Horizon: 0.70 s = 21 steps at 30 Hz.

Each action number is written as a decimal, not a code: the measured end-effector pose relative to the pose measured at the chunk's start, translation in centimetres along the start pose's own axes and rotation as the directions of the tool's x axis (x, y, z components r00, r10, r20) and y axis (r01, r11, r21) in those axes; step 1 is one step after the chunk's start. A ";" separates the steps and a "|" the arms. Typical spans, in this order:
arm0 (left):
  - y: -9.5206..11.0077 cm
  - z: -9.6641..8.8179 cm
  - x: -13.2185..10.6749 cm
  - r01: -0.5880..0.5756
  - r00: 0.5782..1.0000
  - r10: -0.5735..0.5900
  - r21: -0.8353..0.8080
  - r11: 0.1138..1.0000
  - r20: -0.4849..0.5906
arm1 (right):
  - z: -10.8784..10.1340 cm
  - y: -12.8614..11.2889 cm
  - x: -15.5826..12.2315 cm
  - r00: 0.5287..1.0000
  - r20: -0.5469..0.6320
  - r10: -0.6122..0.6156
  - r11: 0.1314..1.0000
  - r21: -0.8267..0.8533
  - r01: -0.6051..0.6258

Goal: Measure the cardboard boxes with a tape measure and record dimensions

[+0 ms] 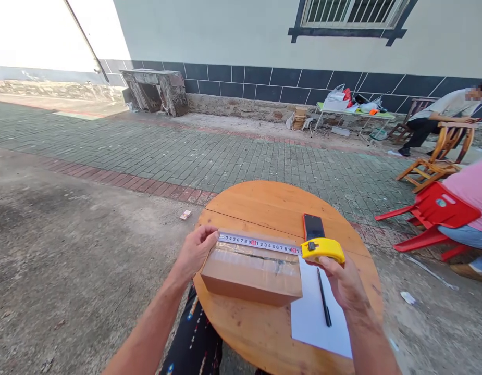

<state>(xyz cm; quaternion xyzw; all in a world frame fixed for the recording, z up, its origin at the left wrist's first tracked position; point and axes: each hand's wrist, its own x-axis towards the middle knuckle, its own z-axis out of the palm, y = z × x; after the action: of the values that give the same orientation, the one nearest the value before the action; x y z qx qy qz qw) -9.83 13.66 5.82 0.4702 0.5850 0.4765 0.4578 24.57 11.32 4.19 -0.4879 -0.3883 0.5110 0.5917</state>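
A taped cardboard box point(254, 276) lies on a round wooden table point(260, 200). Along its top far edge runs the metal blade of a tape measure point(322, 250), pulled out to just past the 20 mark. At the box's left corner, my left hand point(196, 252) pinches the blade's end between thumb and fingers. My right hand point(344, 284) grips the yellow case beyond the box's right end. Below that hand, a black pen point(324, 297) rests on a white sheet of paper point(305, 317), partly covered by the box and my forearm. A phone point(313, 227) lies behind the case.
On the right, a person in pink point(469, 192) sits on a red plastic chair point(446, 208) near a wooden chair point(440, 156). Another person point(446, 114) sits by the wall. A cluttered folding table point(356, 112) and a stone structure point(157, 88) stand behind.
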 end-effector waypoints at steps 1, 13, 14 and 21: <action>0.0 0.0 0.0 0.001 1.000 -0.001 -0.002 1.000 0.002 | 0.0 0.0 -0.1 1.000 0.000 -0.002 1.000 0.000 0.002; 0.1 0.1 -0.1 -0.016 1.000 0.016 0.015 1.000 -0.018 | -1.0 2.7 0.0 0.996 0.024 0.081 0.995 0.061 -0.082; 0.2 0.1 -0.1 -0.022 1.000 0.022 0.021 1.000 -0.015 | -1.1 3.1 0.0 0.996 0.012 0.084 0.992 0.092 -0.085; 0.6 -0.1 0.0 -0.038 0.998 0.047 0.169 0.985 -0.046 | -0.6 0.9 -0.4 0.996 0.084 -0.011 0.999 -0.032 0.014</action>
<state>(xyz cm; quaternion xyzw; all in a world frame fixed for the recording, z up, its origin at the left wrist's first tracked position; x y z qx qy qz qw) -9.83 13.70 6.42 0.5076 0.6242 0.4466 0.3915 24.86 10.78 3.16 -0.4730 -0.4241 0.5211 0.5700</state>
